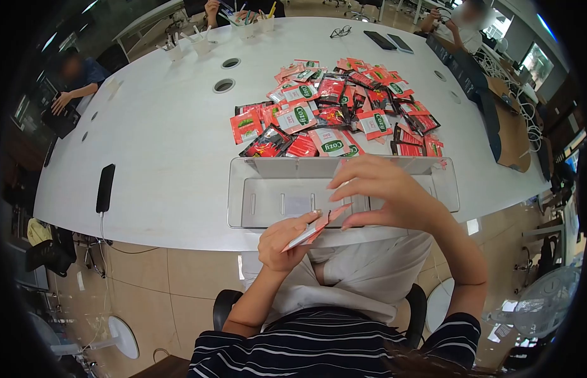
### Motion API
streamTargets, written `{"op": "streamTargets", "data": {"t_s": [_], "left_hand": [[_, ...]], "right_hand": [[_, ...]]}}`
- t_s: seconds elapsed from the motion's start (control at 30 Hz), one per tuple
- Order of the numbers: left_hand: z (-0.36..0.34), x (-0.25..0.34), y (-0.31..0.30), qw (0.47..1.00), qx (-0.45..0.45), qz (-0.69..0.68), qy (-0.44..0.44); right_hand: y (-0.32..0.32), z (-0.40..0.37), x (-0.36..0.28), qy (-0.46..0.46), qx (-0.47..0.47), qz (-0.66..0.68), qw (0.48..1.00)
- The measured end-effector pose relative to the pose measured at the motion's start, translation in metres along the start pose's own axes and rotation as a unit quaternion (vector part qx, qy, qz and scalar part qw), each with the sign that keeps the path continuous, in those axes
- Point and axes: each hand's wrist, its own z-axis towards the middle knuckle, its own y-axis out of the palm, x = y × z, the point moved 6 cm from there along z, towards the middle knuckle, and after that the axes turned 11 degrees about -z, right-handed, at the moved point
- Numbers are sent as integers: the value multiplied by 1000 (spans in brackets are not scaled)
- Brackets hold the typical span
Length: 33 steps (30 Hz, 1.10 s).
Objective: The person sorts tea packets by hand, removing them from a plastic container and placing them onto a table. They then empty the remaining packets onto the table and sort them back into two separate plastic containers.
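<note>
My left hand [282, 243] is closed around a few tea sachets [308, 234] with white and pinkish-red faces, tilted up at the near edge of the table. Just to the right, my right hand [385, 192] has its fingers spread and its thumb apart, with nothing in it that I can see. Both hands are at the near side of a clear plastic bin [268, 193], whose right part my right hand and forearm partly cover. Beyond the bin lies a loose heap of red, white and black sachets [331, 116], several marked "Cozy".
A phone [105, 188] on a cable lies at the left. Two phones [388, 41], glasses [341, 31] and cups of pens [199, 44] sit at the far side. An open cardboard box [505, 126] stands along the right edge. Other people sit around the table.
</note>
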Motion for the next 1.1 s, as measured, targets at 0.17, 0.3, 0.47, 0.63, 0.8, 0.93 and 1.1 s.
{"op": "streamTargets", "data": {"t_s": [0.17, 0.3, 0.47, 0.63, 0.8, 0.93, 1.1], "left_hand": [[1, 0, -4, 998, 12, -55, -8], [1, 0, -6, 999, 5, -48, -21], [3, 1, -4, 1000, -1, -12, -12], [-2, -3, -1, 1000, 11, -28, -7], [1, -1, 1, 999, 28, -31, 18], [-2, -2, 0, 999, 29, -9, 24], [3, 5, -5, 993, 47, -28, 100]], "right_hand": [[13, 3, 6, 36, -16, 106, 994], [3, -1, 17, 127, 9, 197, 972], [-2, -17, 28, 181, 41, 252, 950], [-21, -32, 30, 210, 135, 322, 913], [-47, -71, 61, 277, 234, 307, 880], [-60, -107, 88, 298, 302, 271, 864], [-63, -123, 91, 315, 336, 235, 856]]}}
